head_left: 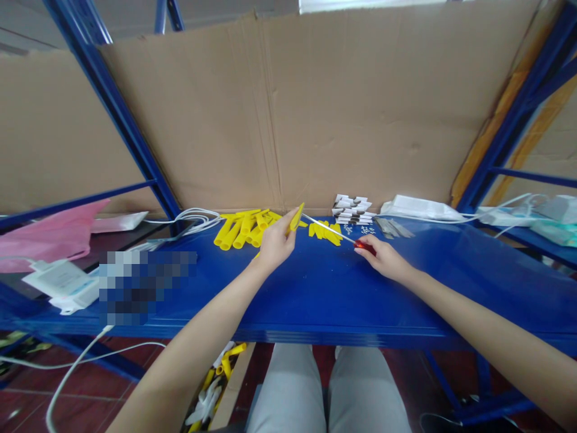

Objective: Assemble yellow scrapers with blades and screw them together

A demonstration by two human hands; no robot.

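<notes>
My left hand (276, 242) is closed around a yellow plastic piece (296, 218), whose upper end sticks up past the fingers. In my right hand (383, 257) is a screwdriver with a red handle (364, 246) and a long metal shaft. That shaft points left, and its tip is close to the yellow piece; whether they touch I cannot tell. Yellow tubes (246, 228) lie in a pile just behind and left of my left hand. Between the hands lie several small flat yellow pieces (325, 232), with small metal parts (367, 230) to their right.
A stack of white-and-dark parts (354, 209) stands against the cardboard wall (338, 108). White packages (419, 207) and cables lie at the back right. Power strips (74, 282) and a pink bag (54, 237) are at left. Below the blue bench (324, 300), a box (237, 385) holds yellow tubes.
</notes>
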